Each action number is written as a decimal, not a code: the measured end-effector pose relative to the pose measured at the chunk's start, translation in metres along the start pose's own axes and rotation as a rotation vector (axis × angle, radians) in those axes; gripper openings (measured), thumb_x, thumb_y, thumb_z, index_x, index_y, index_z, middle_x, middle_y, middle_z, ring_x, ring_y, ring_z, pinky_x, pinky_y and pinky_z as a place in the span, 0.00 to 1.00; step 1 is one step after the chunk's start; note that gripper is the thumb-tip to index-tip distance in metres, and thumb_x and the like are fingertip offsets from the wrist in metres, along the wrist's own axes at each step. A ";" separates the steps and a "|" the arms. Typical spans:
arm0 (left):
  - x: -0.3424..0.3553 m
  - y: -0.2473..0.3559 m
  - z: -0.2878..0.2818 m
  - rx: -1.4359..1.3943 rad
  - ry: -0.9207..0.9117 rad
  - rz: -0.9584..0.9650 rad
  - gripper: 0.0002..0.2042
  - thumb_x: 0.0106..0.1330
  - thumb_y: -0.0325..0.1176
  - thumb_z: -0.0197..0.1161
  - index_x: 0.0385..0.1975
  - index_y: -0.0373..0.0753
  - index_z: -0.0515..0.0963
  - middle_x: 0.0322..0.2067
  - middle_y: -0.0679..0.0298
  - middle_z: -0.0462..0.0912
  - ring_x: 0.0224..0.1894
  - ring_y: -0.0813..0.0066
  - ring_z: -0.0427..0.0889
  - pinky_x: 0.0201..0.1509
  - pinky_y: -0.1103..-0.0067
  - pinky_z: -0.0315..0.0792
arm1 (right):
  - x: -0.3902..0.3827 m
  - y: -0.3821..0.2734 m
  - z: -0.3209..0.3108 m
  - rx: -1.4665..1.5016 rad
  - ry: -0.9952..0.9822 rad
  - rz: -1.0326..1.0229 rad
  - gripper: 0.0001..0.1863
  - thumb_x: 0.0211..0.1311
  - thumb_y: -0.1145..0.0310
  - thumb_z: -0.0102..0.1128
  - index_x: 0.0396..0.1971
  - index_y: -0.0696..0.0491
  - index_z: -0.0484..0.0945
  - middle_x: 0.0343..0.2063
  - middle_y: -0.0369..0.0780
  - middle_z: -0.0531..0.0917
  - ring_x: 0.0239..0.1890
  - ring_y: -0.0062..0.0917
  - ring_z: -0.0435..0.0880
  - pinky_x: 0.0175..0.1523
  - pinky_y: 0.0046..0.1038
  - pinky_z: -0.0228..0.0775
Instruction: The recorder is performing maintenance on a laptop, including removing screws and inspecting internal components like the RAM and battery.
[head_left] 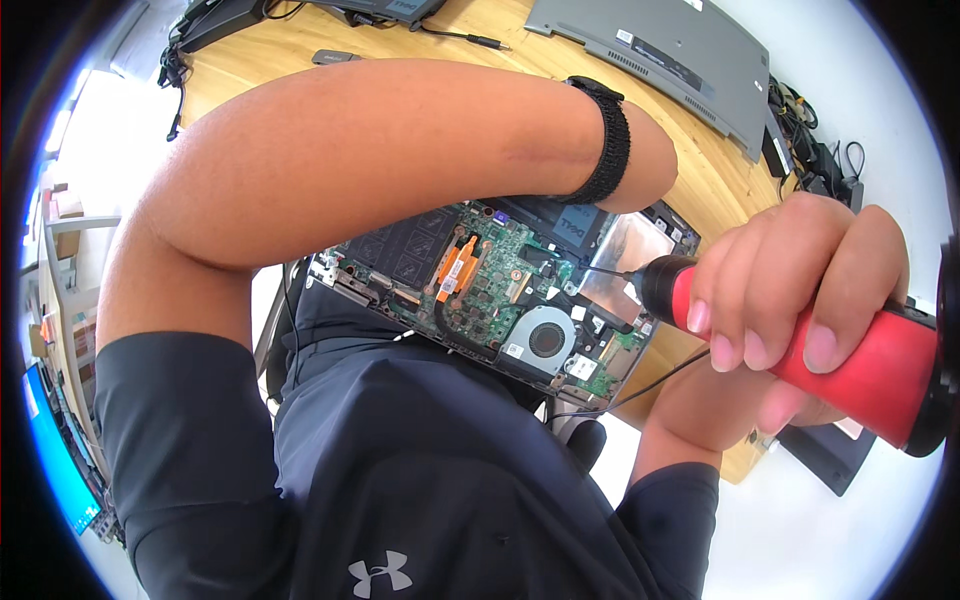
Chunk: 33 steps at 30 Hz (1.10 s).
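Right grip point(800, 285) is wrapped around a red driver point(870, 385), and the open laptop point(490, 290) lies to its left.

The driver slants up and left, and its thin bit point(608, 270) ends over the laptop, by the silver plate point(625, 255). The laptop's long way runs from the left down to the right, in front of the person's belly. The left hand point(648, 160) is bent round on the far side and looks close to the bit too. Its fingers are hidden, so I can't tell if it holds anything. The left arm point(400, 150) covers part of the laptop's far edge. I can't see if the bit touches anything, and the driver's back end fades into the dark rim.
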<state>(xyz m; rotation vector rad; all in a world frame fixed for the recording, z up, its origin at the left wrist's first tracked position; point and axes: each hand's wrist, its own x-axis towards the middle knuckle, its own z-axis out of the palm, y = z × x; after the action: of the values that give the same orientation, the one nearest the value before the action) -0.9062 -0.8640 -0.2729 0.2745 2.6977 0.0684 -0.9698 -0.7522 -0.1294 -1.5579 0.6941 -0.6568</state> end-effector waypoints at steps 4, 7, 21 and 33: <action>0.001 -0.001 0.001 0.028 0.001 0.012 0.12 0.59 0.30 0.67 0.43 0.39 0.89 0.43 0.55 0.89 0.44 0.52 0.88 0.44 0.59 0.81 | 0.002 -0.003 0.001 -0.014 0.001 0.024 0.27 0.50 0.77 0.81 0.44 0.45 0.71 0.39 0.38 0.81 0.41 0.29 0.87 0.53 0.33 0.79; -0.001 0.000 0.001 0.026 0.000 0.018 0.13 0.60 0.31 0.67 0.44 0.40 0.89 0.43 0.56 0.89 0.44 0.53 0.88 0.44 0.59 0.81 | 0.005 -0.003 0.001 -0.017 0.004 0.021 0.27 0.50 0.77 0.81 0.44 0.46 0.71 0.39 0.37 0.81 0.41 0.28 0.86 0.53 0.33 0.79; -0.035 -0.027 0.011 -0.533 0.364 0.232 0.13 0.64 0.33 0.62 0.41 0.28 0.81 0.34 0.46 0.86 0.42 0.47 0.85 0.46 0.61 0.77 | 0.004 0.003 0.002 0.031 0.016 -0.024 0.27 0.49 0.79 0.81 0.44 0.46 0.72 0.40 0.39 0.82 0.42 0.30 0.87 0.54 0.34 0.79; -0.084 -0.015 0.042 -0.655 0.449 0.430 0.06 0.61 0.29 0.64 0.35 0.36 0.79 0.30 0.49 0.84 0.38 0.47 0.83 0.42 0.64 0.76 | -0.004 -0.002 0.012 -0.005 0.070 0.008 0.25 0.52 0.77 0.80 0.43 0.46 0.73 0.39 0.38 0.82 0.40 0.29 0.87 0.53 0.35 0.79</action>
<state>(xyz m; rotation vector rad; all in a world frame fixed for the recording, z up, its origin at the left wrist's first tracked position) -0.8166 -0.8952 -0.2776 0.6828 2.7904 1.2364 -0.9633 -0.7417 -0.1290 -1.5417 0.7545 -0.7072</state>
